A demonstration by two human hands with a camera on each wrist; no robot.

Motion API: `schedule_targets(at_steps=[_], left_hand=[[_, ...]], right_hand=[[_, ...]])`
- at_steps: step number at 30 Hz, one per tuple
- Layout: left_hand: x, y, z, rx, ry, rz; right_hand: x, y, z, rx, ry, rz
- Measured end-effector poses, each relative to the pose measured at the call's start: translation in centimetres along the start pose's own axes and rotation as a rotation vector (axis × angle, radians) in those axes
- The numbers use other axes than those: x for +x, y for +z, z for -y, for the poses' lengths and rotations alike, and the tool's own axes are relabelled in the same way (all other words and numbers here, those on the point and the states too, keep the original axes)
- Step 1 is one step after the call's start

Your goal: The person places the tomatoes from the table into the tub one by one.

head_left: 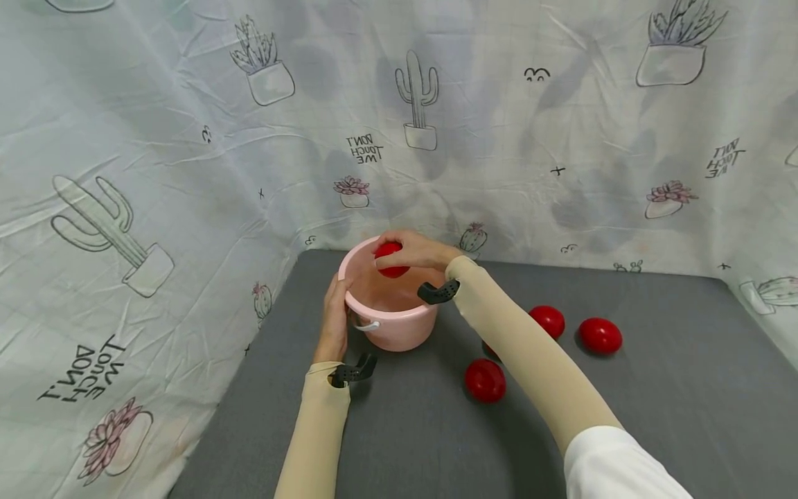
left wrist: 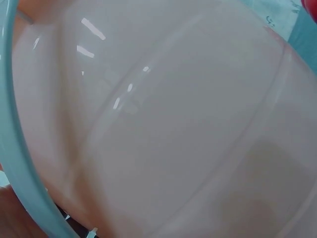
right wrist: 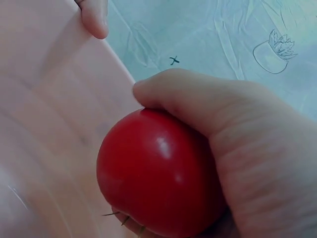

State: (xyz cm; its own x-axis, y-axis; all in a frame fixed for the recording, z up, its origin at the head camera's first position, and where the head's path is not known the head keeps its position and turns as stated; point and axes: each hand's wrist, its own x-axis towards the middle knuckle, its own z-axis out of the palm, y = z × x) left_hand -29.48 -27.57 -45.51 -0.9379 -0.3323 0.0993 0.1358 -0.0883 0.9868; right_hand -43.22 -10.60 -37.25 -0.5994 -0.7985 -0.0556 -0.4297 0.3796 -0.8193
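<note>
The left hand [head_left: 334, 319] grips the bucket [head_left: 405, 333] at its side; the right hand [head_left: 416, 251], with fingers curled, holds one tomato [right wrist: 158, 168] at the bucket's opening.

Probable tomato [head_left: 489, 351], mostly hidden behind right sleeve [head_left: 528, 352]
</note>
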Motion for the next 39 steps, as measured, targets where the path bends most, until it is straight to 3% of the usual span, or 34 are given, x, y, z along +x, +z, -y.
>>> schedule_targets(at_steps=[14, 23, 30, 34, 39], left_hand=[[0.1, -0.1, -0.1, -0.007, 0.005, 0.012], [0.4, 0.0, -0.2, 0.004, -0.027, 0.045], [0.4, 0.1, -0.4, -0.015, -0.012, 0.047], [0.3, 0.0, -0.5, -0.010, -0.035, 0.065], [0.2, -0.5, -0.3, -0.031, 0.000, 0.024]], right_hand=[[0.0, 0.1, 0.1, -0.035, 0.026, 0.023], [-0.6, -0.2, 0.5, 0.085, 0.028, 0.041], [-0.8, -0.3, 0.6, 0.072, 0.003, 0.051], [-0.7, -0.3, 0.5, 0.053, 0.002, 0.055], [-0.2, -0.3, 0.6, 0.164, 0.009, 0.085]])
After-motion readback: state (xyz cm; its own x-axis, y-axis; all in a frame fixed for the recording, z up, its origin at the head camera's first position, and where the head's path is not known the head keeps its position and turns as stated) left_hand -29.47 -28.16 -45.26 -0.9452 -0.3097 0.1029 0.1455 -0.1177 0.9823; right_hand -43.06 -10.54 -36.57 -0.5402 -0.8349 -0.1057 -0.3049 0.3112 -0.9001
